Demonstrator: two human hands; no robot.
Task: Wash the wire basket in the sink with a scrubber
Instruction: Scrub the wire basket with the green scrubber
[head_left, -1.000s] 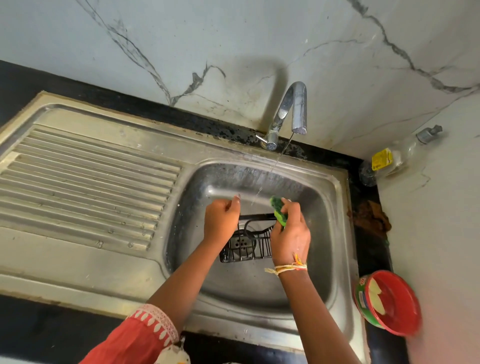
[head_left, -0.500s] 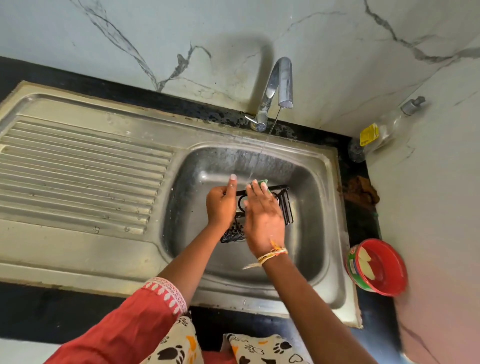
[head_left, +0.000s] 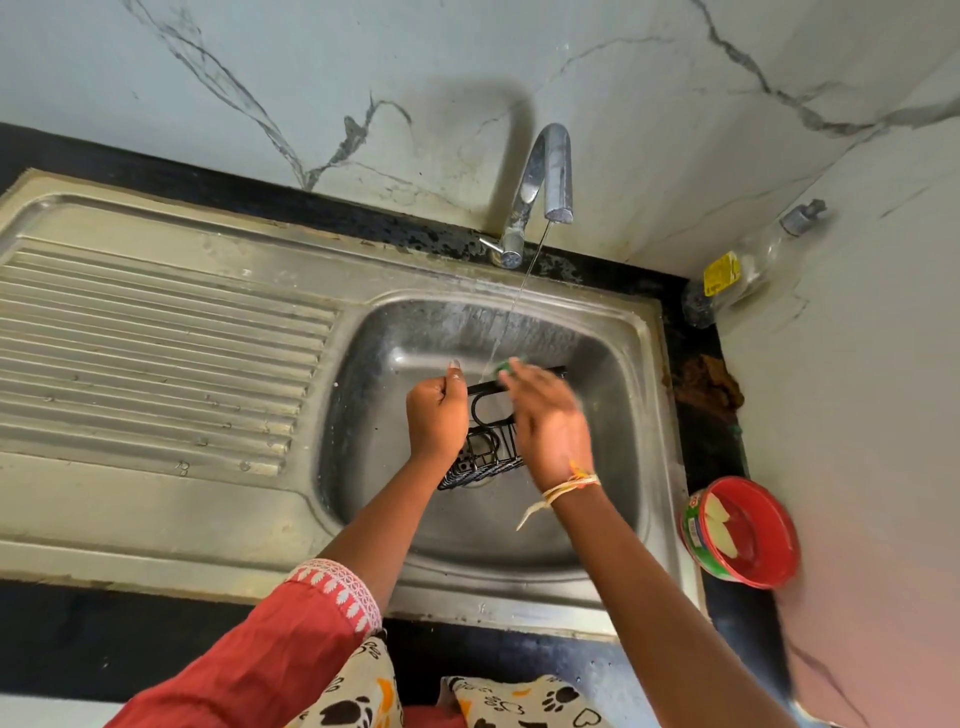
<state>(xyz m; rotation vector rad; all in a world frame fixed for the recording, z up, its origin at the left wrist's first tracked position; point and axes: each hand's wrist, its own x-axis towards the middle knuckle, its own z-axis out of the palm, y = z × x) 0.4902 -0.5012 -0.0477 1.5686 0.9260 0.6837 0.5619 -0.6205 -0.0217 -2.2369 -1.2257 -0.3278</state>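
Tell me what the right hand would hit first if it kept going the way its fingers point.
Probably the back wall of the sink. The right hand points up and away over the wire basket, with the green scrubber at its fingertips; depth is unclear, so it might first graze the basket's top bar.

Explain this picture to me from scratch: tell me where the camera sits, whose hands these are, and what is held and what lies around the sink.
There is no machine here. One camera, worn on a person's head, looks down at their own two hands over a steel sink. The left hand grips a black wire basket and holds it in the basin. The right hand, blurred by motion, works a green scrubber along the basket's top bar, under a thin stream from the tap. To the right of the sink, on the dark counter, stand a red tub and a clear bottle that leans in the corner.
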